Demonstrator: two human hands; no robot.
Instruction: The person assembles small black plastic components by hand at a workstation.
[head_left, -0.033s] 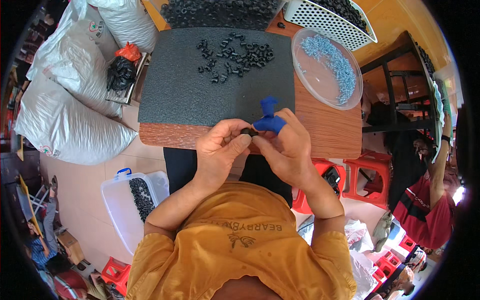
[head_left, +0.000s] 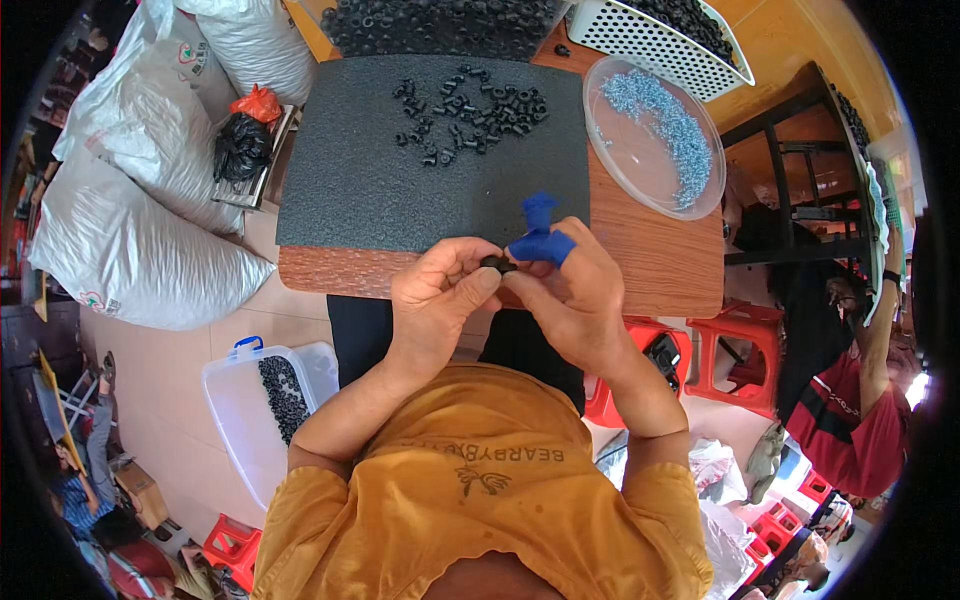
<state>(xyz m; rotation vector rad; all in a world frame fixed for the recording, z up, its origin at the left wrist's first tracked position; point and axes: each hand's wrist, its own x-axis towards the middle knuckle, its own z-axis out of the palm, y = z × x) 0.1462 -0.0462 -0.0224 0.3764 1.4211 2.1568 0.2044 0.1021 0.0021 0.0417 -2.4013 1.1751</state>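
Note:
Over the table's near edge, my left hand (head_left: 440,290) pinches a small round black plastic part (head_left: 497,264) between thumb and fingers. My right hand (head_left: 575,290) meets it from the other side, its thumb and finger closed at the same part. Blue tape (head_left: 540,246) wraps fingers of the right hand, with a loose blue end standing up. Beyond my hands lies a dark grey foam mat (head_left: 350,190), with several small black parts (head_left: 465,115) scattered over its far half. To the right, a clear round lid (head_left: 630,165) carries many tiny bluish-silver pieces (head_left: 670,120).
A clear bin of black parts (head_left: 440,25) and a white perforated basket (head_left: 660,50) stand at the table's far side. White sacks (head_left: 150,230) are piled left. A clear tub (head_left: 235,400) sits on the floor. Red stools (head_left: 735,350) and a person in red (head_left: 850,425) are right.
Almost nothing differs. My right hand's blue-taped fingers have shifted very slightly; both hands stay at the black part.

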